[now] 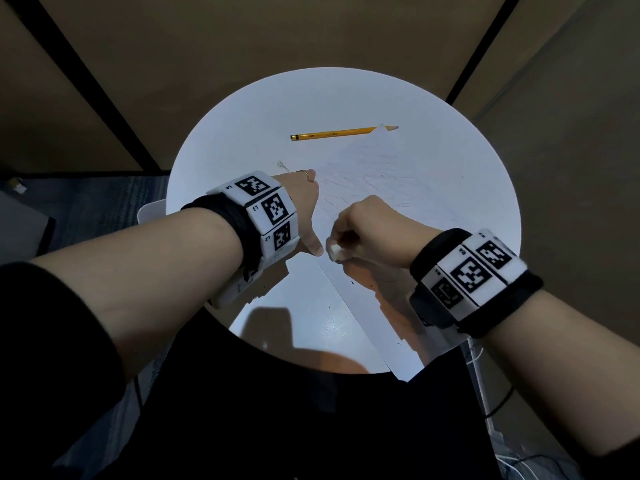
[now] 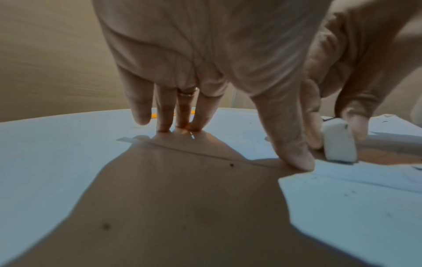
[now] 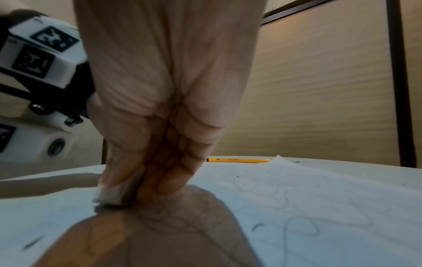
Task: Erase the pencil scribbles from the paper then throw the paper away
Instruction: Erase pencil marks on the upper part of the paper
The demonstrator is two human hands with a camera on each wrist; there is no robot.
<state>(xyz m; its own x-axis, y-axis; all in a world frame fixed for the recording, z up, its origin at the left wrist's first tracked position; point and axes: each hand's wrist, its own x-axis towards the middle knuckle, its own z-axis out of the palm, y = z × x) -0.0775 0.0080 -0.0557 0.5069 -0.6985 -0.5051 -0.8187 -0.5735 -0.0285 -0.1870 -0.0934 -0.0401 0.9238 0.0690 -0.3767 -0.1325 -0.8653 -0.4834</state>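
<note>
A white sheet of paper [image 1: 398, 188] with faint pencil scribbles lies at an angle on the round white table [image 1: 242, 133]. My left hand [image 1: 304, 209] lies spread on the paper's left edge, its fingertips [image 2: 180, 126] and thumb pressing down. My right hand [image 1: 363, 230] pinches a small white eraser [image 1: 335, 252] and holds it against the paper just right of the left thumb. The eraser [image 2: 339, 142] stands upright in the left wrist view, and the eraser [image 3: 111, 195] sits under my curled fingers in the right wrist view. Scribbles [image 3: 297, 225] show on the paper [image 3: 319, 198].
A yellow pencil [image 1: 339, 133] lies at the far side of the table, its tip under the paper's far corner. The pencil [image 3: 237, 160] also shows in the right wrist view. Tan partition walls [image 1: 311, 29] surround the table. The paper's near corner overhangs the table edge.
</note>
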